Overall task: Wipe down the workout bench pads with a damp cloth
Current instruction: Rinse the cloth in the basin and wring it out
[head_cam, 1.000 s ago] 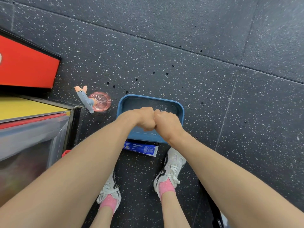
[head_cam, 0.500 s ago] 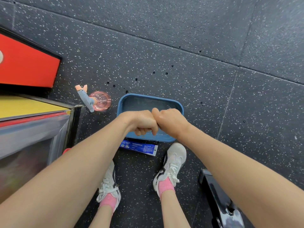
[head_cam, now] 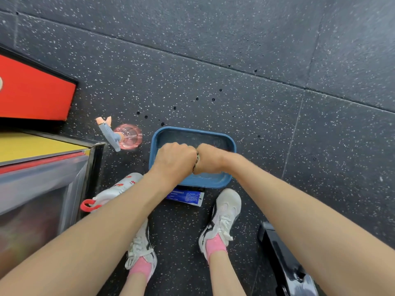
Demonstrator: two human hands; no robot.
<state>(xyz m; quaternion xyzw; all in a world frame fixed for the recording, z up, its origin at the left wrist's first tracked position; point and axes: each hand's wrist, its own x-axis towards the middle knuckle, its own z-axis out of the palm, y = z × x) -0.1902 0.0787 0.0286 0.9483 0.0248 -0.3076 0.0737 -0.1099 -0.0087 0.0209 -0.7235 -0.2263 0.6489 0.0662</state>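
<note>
Centre frame, over the basin [head_cam: 193,131]: left hand [head_cam: 173,162] and right hand [head_cam: 210,159] are fisted knuckle to knuckle, both clenched on the cloth [head_cam: 196,160]. Only a dark sliver of it shows between them. Reads as wringing.

To do it well: counter-twist the fists, hold them over the basin so drips land inside, and stop at damp, not dry. Dark spots on the floor [head_cam: 277,124] above the basin look like splashes, so wring low.

Around:
- spray bottle [head_cam: 126,135] left of the basin
- tube [head_cam: 186,196] just below it
- white bottle [head_cam: 116,188] beside the left forearm
- shoes [head_cam: 226,212] below

Black glossy part [head_cam: 284,263] at lower right; can't tell if it's the bench. Pads not clearly in view. Tube and white bottle are underfoot hazards when stepping off.
</note>
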